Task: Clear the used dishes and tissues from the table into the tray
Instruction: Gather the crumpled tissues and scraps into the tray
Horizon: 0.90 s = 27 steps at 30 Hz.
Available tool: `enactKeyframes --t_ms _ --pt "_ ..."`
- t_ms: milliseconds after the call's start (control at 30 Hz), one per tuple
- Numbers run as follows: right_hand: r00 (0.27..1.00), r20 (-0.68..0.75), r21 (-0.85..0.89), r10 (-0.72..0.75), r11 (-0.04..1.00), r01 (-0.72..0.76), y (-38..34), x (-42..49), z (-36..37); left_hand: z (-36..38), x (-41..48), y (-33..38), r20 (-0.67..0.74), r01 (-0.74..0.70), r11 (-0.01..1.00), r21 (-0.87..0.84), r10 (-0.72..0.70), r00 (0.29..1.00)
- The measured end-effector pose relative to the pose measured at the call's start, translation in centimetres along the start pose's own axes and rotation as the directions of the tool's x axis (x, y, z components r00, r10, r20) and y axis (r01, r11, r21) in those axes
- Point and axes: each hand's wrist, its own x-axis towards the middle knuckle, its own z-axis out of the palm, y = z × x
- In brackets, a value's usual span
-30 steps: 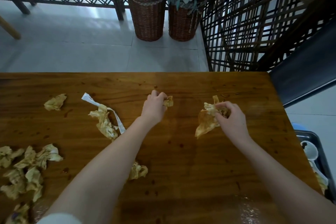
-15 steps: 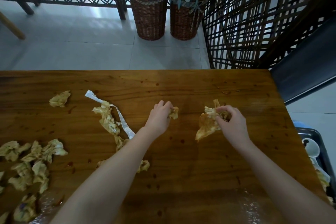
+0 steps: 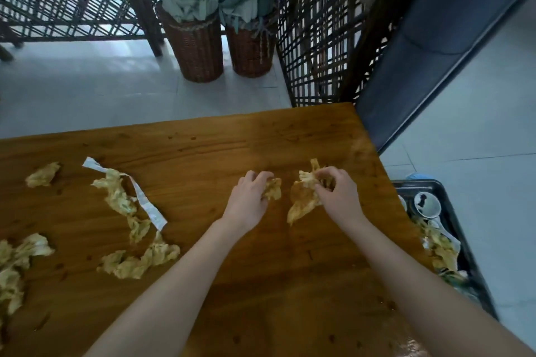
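Gripping tissues – L hand [image 3: 248,197] small wad [image 3: 272,188], R hand [image 3: 338,194] bigger [image 3: 303,200]

Both bare forearms reach forward from the lower edge and draw closer toward the wrists. The left hand [image 3: 249,198] lies back up, with its fingers curled down round a small tissue [image 3: 272,189] at its right side. The right hand [image 3: 340,193] is just beside it, not touching, also back up. Its thumb and bent fingers pinch a large tissue [image 3: 303,197] at its left side. Both wrists look about straight.
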Motion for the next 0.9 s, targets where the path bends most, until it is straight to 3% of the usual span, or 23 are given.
enactKeyframes --t_ms 533,900 --pt "0.978 -0.122 0.012 0.17 0.985 -0.17 19.2 -4.7 -19.8 14.7 3.3 21.9 0.091 -0.105 0.993 -0.051 0.109 0.99" --pt "0.917 -0.209 0.022 0.341 0.939 -0.344 30.7 -5.7 -26.4 24.5 7.5 31.0 0.229 -0.191 0.98 -0.055 0.199 0.953"
